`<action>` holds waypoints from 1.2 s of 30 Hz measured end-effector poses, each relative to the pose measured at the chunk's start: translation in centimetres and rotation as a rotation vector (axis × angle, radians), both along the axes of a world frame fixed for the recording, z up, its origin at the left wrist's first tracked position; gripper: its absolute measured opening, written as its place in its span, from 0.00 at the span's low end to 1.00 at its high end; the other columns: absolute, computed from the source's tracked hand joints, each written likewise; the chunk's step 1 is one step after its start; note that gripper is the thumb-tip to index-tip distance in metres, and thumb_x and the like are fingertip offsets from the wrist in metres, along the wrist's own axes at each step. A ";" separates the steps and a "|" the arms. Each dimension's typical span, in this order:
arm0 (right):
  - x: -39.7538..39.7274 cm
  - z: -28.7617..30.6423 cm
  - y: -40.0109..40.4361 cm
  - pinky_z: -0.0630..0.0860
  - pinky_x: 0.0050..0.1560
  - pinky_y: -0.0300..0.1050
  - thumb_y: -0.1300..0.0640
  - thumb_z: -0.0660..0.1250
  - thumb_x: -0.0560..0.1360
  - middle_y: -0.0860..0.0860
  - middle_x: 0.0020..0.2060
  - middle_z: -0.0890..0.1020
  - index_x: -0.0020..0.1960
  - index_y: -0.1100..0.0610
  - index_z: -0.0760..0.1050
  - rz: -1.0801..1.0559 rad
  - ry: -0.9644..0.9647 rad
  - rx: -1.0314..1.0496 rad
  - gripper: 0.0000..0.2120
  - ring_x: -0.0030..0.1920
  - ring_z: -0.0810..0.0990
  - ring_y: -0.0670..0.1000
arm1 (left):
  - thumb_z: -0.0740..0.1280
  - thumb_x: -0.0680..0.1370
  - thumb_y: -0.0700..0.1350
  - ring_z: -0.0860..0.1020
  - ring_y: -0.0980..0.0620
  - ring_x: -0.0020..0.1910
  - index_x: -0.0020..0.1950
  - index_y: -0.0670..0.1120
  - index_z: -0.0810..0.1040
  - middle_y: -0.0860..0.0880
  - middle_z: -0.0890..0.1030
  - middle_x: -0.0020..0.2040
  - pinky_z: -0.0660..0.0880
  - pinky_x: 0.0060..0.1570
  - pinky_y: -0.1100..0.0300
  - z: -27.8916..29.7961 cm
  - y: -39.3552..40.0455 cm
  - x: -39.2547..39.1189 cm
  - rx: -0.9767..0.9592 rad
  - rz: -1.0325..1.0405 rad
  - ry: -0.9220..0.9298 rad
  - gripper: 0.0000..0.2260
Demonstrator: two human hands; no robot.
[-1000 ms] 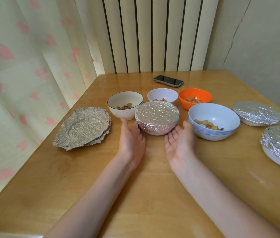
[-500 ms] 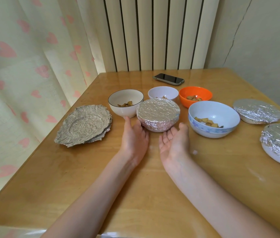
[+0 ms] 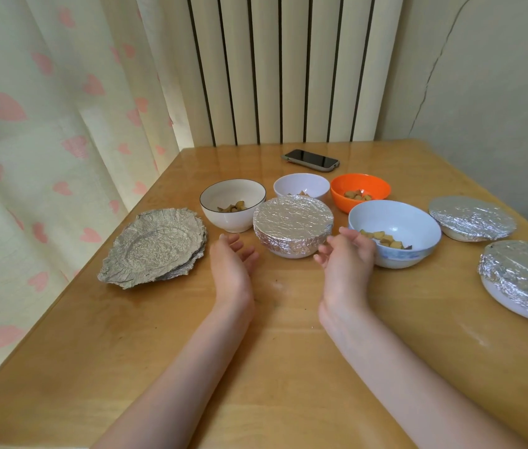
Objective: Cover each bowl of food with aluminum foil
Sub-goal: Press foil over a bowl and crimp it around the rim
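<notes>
A home dining corner is shown. A wooden counter (image 3: 288, 367) is set against a cream curtain (image 3: 45, 124) printed with pink hearts at 10 o'clock, a ribbed radiator (image 3: 282, 66) at 12 o'clock and a cracked painted wall (image 3: 499, 92) at 2 o'clock. Household bowls (image 3: 232, 204) of food and a phone (image 3: 310, 159) are laid out.

Both relaxed hands, left hand (image 3: 231, 267) and right hand (image 3: 346, 262), flank a foil-covered white bowl (image 3: 292, 226) on the wooden table (image 3: 288, 367).
</notes>
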State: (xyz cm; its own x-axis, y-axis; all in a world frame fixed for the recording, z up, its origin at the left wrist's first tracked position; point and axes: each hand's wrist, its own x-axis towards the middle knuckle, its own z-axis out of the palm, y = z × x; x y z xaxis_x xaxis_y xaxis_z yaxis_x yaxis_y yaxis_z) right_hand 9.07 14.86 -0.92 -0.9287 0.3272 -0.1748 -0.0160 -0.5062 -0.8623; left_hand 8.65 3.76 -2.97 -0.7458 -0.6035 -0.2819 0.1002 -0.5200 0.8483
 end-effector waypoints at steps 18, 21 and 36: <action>1.7 -2.6 -5.4 0.72 0.42 0.48 0.70 0.58 0.75 0.52 0.40 0.75 0.45 0.50 0.69 0.308 0.361 0.456 0.15 0.39 0.76 0.53 | 0.63 0.81 0.49 0.76 0.46 0.44 0.42 0.48 0.74 0.44 0.79 0.41 0.72 0.44 0.51 -0.9 -12.5 4.6 -1.566 -0.257 -0.485 0.10; 1.6 -2.9 -5.4 0.71 0.42 0.49 0.71 0.58 0.75 0.53 0.39 0.75 0.45 0.50 0.69 0.286 0.363 0.457 0.15 0.39 0.76 0.53 | 0.61 0.82 0.47 0.75 0.46 0.36 0.42 0.43 0.76 0.45 0.79 0.35 0.70 0.38 0.51 -0.6 -12.3 5.5 -1.512 0.015 -0.297 0.13; -2.2 -2.1 8.0 0.65 0.54 0.54 0.57 0.75 0.69 0.57 0.50 0.82 0.58 0.58 0.77 -0.159 0.443 1.720 0.18 0.55 0.75 0.60 | 0.61 0.83 0.50 0.72 0.64 0.28 0.41 0.51 0.72 0.54 0.74 0.34 0.69 0.34 0.65 2.5 -13.7 6.9 -0.463 0.488 0.125 0.11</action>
